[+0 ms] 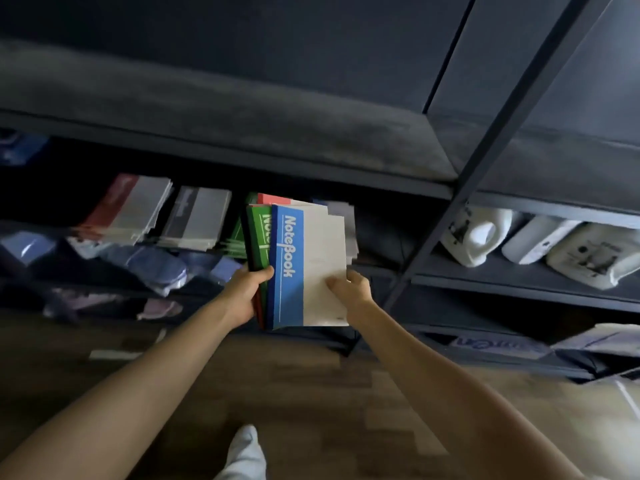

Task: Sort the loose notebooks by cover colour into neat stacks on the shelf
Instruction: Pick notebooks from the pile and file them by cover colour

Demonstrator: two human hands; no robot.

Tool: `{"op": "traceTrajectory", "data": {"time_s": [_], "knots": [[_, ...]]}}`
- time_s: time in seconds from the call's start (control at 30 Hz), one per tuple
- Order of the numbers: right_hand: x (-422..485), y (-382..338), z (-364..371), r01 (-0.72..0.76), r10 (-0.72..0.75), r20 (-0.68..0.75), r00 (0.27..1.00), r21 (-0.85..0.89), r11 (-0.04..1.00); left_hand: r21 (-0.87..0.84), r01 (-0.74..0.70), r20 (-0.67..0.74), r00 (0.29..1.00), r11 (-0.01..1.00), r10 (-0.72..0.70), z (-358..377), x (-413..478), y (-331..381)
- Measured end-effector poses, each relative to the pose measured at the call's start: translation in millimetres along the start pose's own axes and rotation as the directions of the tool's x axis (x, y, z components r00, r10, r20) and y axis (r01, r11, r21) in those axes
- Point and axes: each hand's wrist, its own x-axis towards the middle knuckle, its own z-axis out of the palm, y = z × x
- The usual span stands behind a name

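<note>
Pale-trousered knee (244,452) sat lowest in view above the wooden floor (311,393), with two bare forearms reaching up past it towards the dark shelf (375,269). Both hands were on a fanned bundle of notebooks (294,258), held upright just in front of the shelf edge.

The left hand (244,292) had a closed grip on the bundle's spine side, thumb hooked over the front and fingers wrapped behind. The right hand (351,289) pinched the free edge of the front one, the blue notebook (287,299), with its thumb pressed on the white part of the cover. I could not tell whether the fingers behind held only that one. Tucked behind it were a green notebook (259,230) and the top of a red-covered notebook (273,199).

On the shelf, a red stack (121,209) and a grey stack (195,216) lay side by side, both a little ragged at the edges. A green stack (235,240) showed just beside the bundle, and something bluish behind it was too hidden to name.

I judged the job about half done. Several colour piles existed, but the mixed bundle was not yet dealt out and the piles wanted squaring. Folded cloths (149,265) lay below the stacks, and white jugs (478,233) stood in the next bay.
</note>
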Motion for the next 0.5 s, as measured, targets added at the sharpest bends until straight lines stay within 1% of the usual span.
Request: {"op": "traceTrajectory", "data": {"time_s": [0.13,0.2,0.27,0.37,0.5], "knots": [[-1.9,45.7,9.1,-0.110,0.109,-0.032,0.993,-0.010,0.994,0.098,0.076,-0.042,0.997,0.992,-0.072,-8.9,7.6,-41.1],[0.0,58.3,12.8,-0.154,0.153,-0.048,0.987,-0.006,0.988,0.136,0.107,-0.080,0.992,0.985,-0.097,-11.5,11.7,-53.1],[5.0,66.9,16.6,-0.182,0.180,-0.059,0.982,-0.019,0.983,0.169,0.130,-0.082,0.990,0.977,-0.118,-14.6,16.0,-60.4],[13.8,72.5,22.1,-0.209,0.208,-0.062,0.976,-0.015,0.978,0.230,0.139,-0.060,0.990,0.963,-0.129,-18.4,24.1,-64.5],[30.5,67.7,32.6,-0.231,0.230,-0.074,0.970,-0.005,0.973,0.247,0.100,-0.080,0.993,0.964,-0.082,-21.5,41.5,-58.9]]}}
